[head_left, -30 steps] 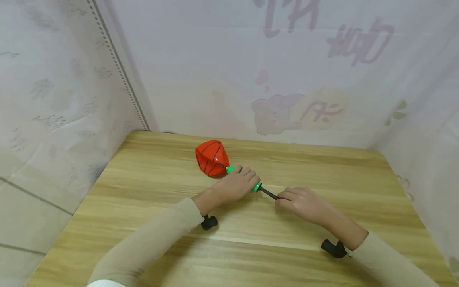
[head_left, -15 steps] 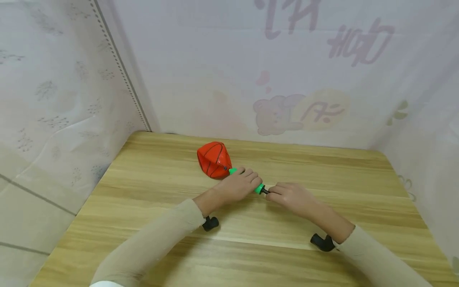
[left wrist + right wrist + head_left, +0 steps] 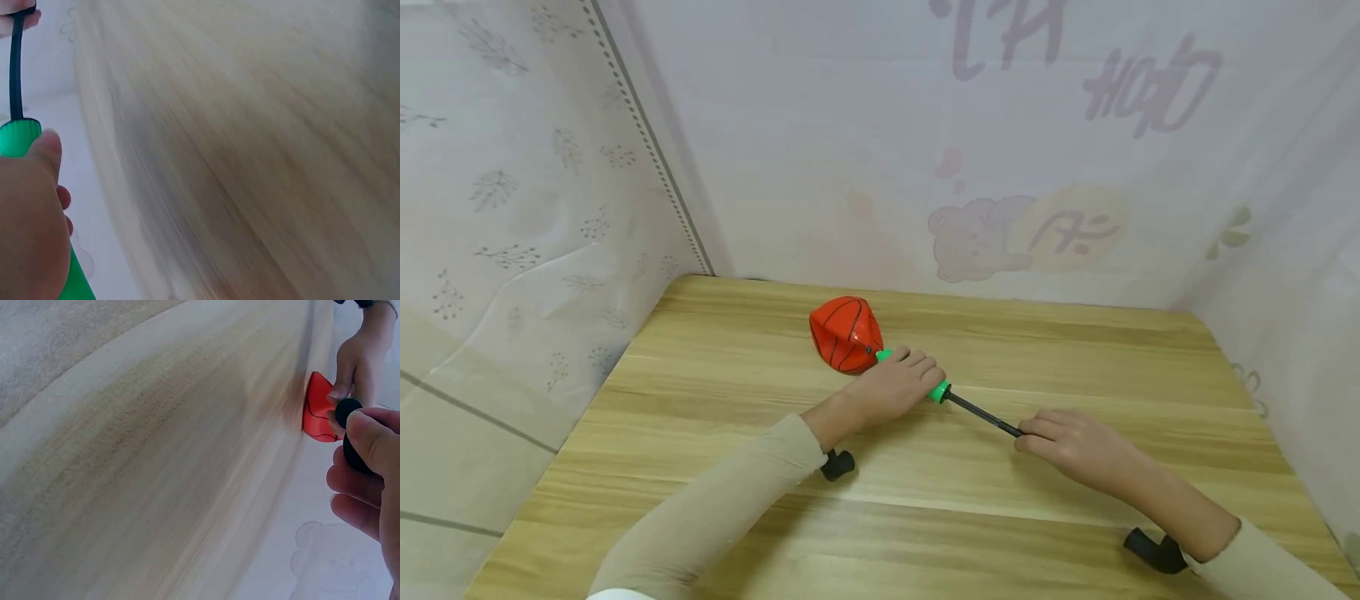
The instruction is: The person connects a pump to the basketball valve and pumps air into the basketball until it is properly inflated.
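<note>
I see that the right hand (image 3: pixel 1071 450), pinching the black handle (image 3: pixel 357 453), has just drawn the rod (image 3: pixel 983 412) far out of the green pump (image 3: pixel 938 392) gripped by the left hand (image 3: pixel 891 387), seemingly recharging it beside the dented red ball (image 3: pixel 842 332) on the tabletop (image 3: pixel 925 533).
</note>
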Demonstrator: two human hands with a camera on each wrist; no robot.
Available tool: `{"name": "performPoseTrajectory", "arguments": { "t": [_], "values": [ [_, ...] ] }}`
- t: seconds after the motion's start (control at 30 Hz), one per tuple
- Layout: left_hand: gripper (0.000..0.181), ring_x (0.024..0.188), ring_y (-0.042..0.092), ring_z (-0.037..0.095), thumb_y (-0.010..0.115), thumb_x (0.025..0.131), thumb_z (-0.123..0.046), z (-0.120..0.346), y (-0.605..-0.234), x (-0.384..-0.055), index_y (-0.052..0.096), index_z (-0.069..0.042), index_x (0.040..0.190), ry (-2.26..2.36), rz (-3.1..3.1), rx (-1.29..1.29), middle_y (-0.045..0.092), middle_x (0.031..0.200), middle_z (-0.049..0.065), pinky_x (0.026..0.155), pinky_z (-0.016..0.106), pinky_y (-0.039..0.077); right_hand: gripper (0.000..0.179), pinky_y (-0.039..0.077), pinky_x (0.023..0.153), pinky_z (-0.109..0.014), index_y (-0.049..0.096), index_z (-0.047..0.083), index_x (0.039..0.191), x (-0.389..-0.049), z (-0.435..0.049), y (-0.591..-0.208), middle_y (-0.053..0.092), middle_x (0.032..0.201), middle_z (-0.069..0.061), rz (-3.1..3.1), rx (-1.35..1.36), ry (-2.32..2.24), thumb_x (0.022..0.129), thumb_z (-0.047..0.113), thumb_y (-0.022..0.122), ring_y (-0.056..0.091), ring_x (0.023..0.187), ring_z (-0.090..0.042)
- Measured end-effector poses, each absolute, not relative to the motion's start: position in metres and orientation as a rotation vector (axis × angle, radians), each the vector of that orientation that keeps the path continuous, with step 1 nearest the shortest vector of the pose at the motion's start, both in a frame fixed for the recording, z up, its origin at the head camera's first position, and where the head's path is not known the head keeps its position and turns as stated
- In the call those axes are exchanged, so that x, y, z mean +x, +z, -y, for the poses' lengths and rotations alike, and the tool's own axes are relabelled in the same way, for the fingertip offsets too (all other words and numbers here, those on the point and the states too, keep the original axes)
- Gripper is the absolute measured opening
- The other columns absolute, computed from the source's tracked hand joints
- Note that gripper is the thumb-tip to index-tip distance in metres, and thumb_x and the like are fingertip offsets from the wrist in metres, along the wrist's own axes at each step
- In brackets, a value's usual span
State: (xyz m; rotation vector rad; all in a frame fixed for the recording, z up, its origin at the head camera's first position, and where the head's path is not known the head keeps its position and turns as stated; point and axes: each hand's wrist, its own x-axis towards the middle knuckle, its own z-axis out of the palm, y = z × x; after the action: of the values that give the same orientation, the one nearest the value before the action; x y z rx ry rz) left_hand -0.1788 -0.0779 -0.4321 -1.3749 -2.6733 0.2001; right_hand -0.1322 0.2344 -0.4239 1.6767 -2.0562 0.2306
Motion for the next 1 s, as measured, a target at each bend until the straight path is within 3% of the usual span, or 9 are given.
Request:
{"name": "performPoseTrajectory", "arguments": {
  "t": [0.3,0.43,0.5,0.57,0.73,0.87,0.93,1.0],
  "values": [
    [0.021,0.110,0.048,0.018,0.045,0.109,-0.022,0.075,-0.431,-0.178,0.052,-0.013,0.126,0.269,2.669,-1.339,0.053,0.115,0.000,0.097,0.036,0.040,0.052,0.055,0.070,-0.026,0.067,0.010,0.102,-0.143,-0.217,-0.423,0.068,0.098,-0.002,2.154,1.699,0.178,0.113,0.018,0.017,0.063,0.082,-0.015],
    [0.020,0.108,0.047,0.019,0.046,0.109,-0.024,0.074,-0.433,-0.177,0.052,-0.013,0.125,0.291,2.654,-1.322,0.053,0.113,0.000,0.096,0.035,0.039,0.022,0.053,0.069,-0.024,0.067,0.011,0.102,-0.155,-0.199,-0.425,0.067,0.096,0.000,2.183,1.724,0.145,0.108,0.011,0.045,0.061,0.080,-0.012],
    [0.021,0.108,0.047,0.019,0.047,0.108,-0.025,0.074,-0.434,-0.177,0.053,-0.014,0.125,0.300,2.641,-1.316,0.053,0.112,0.000,0.095,0.035,0.039,0.008,0.052,0.069,-0.023,0.066,0.010,0.101,-0.160,-0.191,-0.424,0.067,0.095,0.000,2.178,1.729,0.143,0.096,0.006,0.062,0.060,0.079,-0.012],
    [0.021,0.107,0.047,0.018,0.047,0.108,-0.024,0.074,-0.434,-0.177,0.053,-0.014,0.126,0.302,2.636,-1.315,0.053,0.112,-0.001,0.094,0.034,0.039,0.016,0.052,0.068,-0.023,0.068,0.010,0.099,-0.164,-0.182,-0.425,0.068,0.094,0.000,2.170,1.718,0.145,0.086,0.003,0.073,0.060,0.079,-0.012],
    [0.023,0.109,0.048,0.019,0.046,0.109,-0.022,0.074,-0.435,-0.177,0.053,-0.013,0.128,0.297,2.647,-1.321,0.054,0.116,0.000,0.096,0.036,0.039,0.024,0.054,0.072,-0.022,0.070,0.010,0.097,-0.172,-0.166,-0.426,0.071,0.094,0.001,2.174,1.691,0.162,0.078,0.001,0.082,0.065,0.081,-0.012],
    [0.022,0.112,0.048,0.018,0.047,0.109,-0.024,0.075,-0.433,-0.177,0.053,-0.014,0.128,0.279,2.675,-1.322,0.055,0.118,-0.001,0.098,0.036,0.040,0.016,0.053,0.068,-0.022,0.070,0.009,0.096,-0.173,-0.165,-0.430,0.070,0.090,0.000,2.138,1.684,0.196,0.084,0.002,0.077,0.063,0.076,-0.012],
    [0.021,0.113,0.049,0.018,0.047,0.109,-0.025,0.075,-0.433,-0.177,0.052,-0.014,0.126,0.257,2.686,-1.326,0.055,0.119,-0.001,0.099,0.036,0.040,0.005,0.053,0.067,-0.022,0.069,0.009,0.096,-0.172,-0.168,-0.433,0.069,0.091,-0.001,2.117,1.682,0.200,0.093,0.005,0.068,0.063,0.076,-0.012],
    [0.020,0.113,0.049,0.018,0.048,0.108,-0.023,0.076,-0.432,-0.177,0.052,-0.014,0.126,0.241,2.692,-1.330,0.055,0.120,-0.002,0.099,0.035,0.040,0.011,0.052,0.066,-0.022,0.068,0.010,0.097,-0.170,-0.174,-0.434,0.069,0.092,0.000,2.109,1.679,0.207,0.100,0.009,0.058,0.062,0.076,-0.012]
  ]
}}
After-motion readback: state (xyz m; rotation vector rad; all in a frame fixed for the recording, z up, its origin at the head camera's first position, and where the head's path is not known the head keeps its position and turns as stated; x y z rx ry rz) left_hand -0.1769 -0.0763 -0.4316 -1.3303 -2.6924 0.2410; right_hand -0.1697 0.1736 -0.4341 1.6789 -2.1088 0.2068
